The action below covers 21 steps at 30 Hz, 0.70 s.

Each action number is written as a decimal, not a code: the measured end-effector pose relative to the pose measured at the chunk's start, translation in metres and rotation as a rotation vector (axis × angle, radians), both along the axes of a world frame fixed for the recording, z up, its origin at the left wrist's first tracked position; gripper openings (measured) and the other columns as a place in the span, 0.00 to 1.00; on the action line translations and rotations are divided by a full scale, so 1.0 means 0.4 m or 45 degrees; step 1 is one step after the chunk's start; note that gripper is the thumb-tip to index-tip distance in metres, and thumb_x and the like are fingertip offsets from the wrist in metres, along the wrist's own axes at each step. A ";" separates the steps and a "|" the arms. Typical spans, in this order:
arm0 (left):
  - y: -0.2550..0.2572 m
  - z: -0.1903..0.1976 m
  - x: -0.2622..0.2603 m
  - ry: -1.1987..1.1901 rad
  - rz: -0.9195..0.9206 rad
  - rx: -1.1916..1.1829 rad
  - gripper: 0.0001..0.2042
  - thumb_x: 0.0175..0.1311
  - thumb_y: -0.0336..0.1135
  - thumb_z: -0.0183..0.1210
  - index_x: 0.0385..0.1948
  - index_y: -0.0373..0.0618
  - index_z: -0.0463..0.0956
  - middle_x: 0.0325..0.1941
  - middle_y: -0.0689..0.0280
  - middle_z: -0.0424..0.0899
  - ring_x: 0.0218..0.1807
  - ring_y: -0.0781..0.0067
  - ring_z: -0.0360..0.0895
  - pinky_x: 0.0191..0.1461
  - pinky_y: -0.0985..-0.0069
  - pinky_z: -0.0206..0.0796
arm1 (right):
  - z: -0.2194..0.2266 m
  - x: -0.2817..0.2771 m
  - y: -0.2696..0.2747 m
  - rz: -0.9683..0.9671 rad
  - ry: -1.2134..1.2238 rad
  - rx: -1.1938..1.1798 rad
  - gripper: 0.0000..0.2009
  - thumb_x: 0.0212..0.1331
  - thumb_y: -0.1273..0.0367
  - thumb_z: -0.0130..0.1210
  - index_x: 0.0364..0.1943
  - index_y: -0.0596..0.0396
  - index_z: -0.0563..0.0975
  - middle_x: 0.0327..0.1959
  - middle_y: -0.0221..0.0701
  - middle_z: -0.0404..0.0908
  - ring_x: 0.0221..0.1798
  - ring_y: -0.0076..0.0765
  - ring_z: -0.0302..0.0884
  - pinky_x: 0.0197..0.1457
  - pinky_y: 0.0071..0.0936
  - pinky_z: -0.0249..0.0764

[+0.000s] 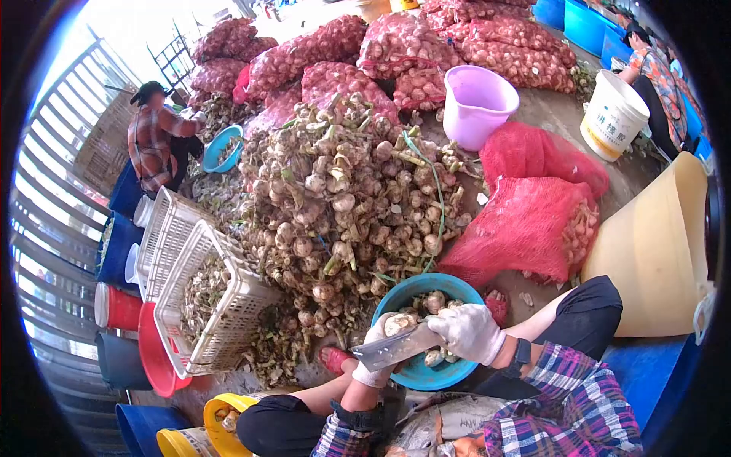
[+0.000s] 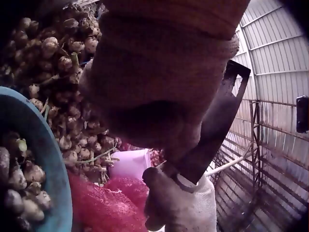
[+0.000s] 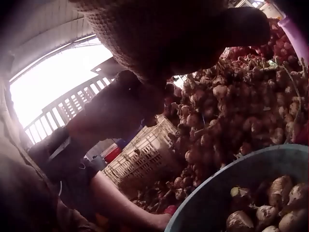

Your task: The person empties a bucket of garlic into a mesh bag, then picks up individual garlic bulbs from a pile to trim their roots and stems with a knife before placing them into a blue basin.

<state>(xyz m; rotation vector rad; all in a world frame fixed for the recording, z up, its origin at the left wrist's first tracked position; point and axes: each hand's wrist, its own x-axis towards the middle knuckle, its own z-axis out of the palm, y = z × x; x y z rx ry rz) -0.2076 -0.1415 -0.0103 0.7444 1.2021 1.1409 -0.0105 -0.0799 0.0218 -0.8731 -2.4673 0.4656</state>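
Note:
In the head view my gloved left hand point(image 1: 373, 352) grips a pale garlic bulb point(image 1: 399, 324) over the blue basin point(image 1: 387, 295). My gloved right hand point(image 1: 468, 333) holds a broad knife point(image 1: 388, 349), its blade crossing in front of the left hand just below the bulb. Garlic bulbs point(image 1: 435, 302) lie in the basin. The left wrist view shows the left glove point(image 2: 145, 87) large and dark, with the blade point(image 2: 215, 130) behind it and the right glove point(image 2: 186, 203) at its lower end. In the right wrist view the right glove point(image 3: 159, 38) hides the bulb.
A large garlic heap point(image 1: 343, 206) rises ahead, with red net sacks point(image 1: 518, 228) to its right. White crates point(image 1: 228, 327) stand left, a yellow bucket point(image 1: 221, 434) lower left, a cream tub point(image 1: 655, 244) right. A person point(image 1: 156, 141) sits far left; another point(image 1: 662, 91) is far right.

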 end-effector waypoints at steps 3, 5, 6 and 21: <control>0.002 0.041 0.003 -0.258 0.060 -0.148 0.16 0.59 0.31 0.63 0.49 0.40 0.73 0.43 0.67 0.81 0.42 0.79 0.78 0.47 0.79 0.73 | -0.044 0.006 0.006 -0.026 -0.012 0.047 0.03 0.49 0.67 0.56 0.26 0.45 0.74 0.22 0.30 0.77 0.27 0.40 0.80 0.29 0.37 0.73; 0.013 0.172 0.015 -0.078 -0.157 -0.188 0.20 0.53 0.30 0.66 0.48 0.40 0.74 0.42 0.69 0.80 0.41 0.81 0.76 0.46 0.80 0.71 | -0.105 0.024 0.033 -0.162 -0.016 0.049 0.02 0.51 0.65 0.55 0.27 0.44 0.75 0.22 0.31 0.78 0.26 0.41 0.80 0.29 0.39 0.74; -0.014 0.127 0.000 0.048 -0.146 -0.166 0.22 0.49 0.29 0.68 0.48 0.39 0.74 0.41 0.71 0.80 0.41 0.82 0.75 0.47 0.80 0.70 | -0.147 0.060 0.075 -0.371 -0.290 -0.049 0.03 0.52 0.65 0.55 0.27 0.44 0.75 0.22 0.32 0.79 0.26 0.42 0.81 0.29 0.40 0.74; 0.008 0.164 -0.063 1.770 -0.931 0.705 0.15 0.48 0.33 0.63 0.41 0.49 0.82 0.51 0.64 0.80 0.52 0.51 0.76 0.53 0.59 0.70 | -0.100 0.100 0.102 -0.277 -0.362 -0.738 0.11 0.54 0.56 0.58 0.32 0.44 0.80 0.27 0.40 0.82 0.34 0.51 0.81 0.37 0.46 0.77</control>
